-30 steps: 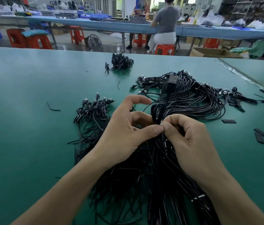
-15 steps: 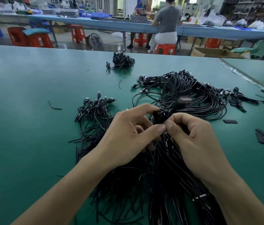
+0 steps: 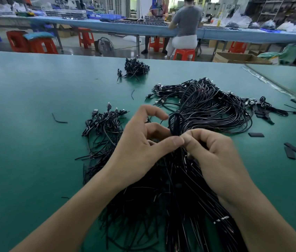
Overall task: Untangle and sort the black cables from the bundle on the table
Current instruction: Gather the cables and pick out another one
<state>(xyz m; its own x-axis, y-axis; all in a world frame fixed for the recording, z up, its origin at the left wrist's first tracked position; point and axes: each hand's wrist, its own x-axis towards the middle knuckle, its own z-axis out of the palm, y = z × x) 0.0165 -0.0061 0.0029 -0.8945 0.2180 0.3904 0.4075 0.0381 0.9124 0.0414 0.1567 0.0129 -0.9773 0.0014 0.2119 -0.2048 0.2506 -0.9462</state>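
Both hands (image 3: pixel 178 148) pinch cable loop (image 3: pixel 177 122) (black)

Head-worn camera looks forward and down, close over the table (image 3: pixel 25 142).

Bottom edge cuts off the cable bundle (image 3: pixel 169 202); right hand (image 3: pixel 216 157) hides its pinched strands.

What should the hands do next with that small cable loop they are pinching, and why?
Probably lift the cable loop gently upward, away from the bundle. The left hand and right hand both pinch it at its base, and its strands run down into the tangle beneath, so it is not yet free. A slow pull should show whether it slides out or snags.
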